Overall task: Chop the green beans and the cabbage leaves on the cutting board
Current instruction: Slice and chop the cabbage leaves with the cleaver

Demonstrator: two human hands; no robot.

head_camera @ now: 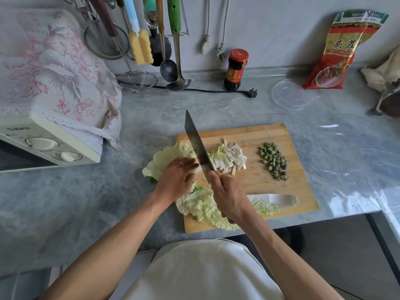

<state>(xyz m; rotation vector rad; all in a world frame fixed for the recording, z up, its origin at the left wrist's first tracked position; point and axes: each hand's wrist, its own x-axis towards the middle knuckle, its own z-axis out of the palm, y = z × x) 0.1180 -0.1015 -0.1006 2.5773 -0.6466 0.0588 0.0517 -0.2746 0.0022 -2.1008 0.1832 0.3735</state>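
Reading labels first: microwave [43, 144] at far left shows "Galanz" on its panel; red packet [344, 50] against the far wall carries Chinese characters, smaller print illegible; dark sauce bottle [236, 70] label unreadable. Surface: grey marbled counter [108, 202], grey wall behind with hung utensils.

My right hand [229, 195] grips the knife [198, 148] handle, fingers wrapped round it, blade angled far-left over the cabbage leaf [166, 158]. My left hand [177, 176] presses flat on that leaf, fingers extended, fingertips just beside the blade.

Cutting board [298, 191]: cut cabbage pieces [229, 158] right of the blade; chopped green beans [273, 161] further right; more whole leaves [205, 206] at the near edge. The leaf under my left hand overhangs the board's left edge. Clear lid [292, 95] lies far right, bare counter between it and the board.
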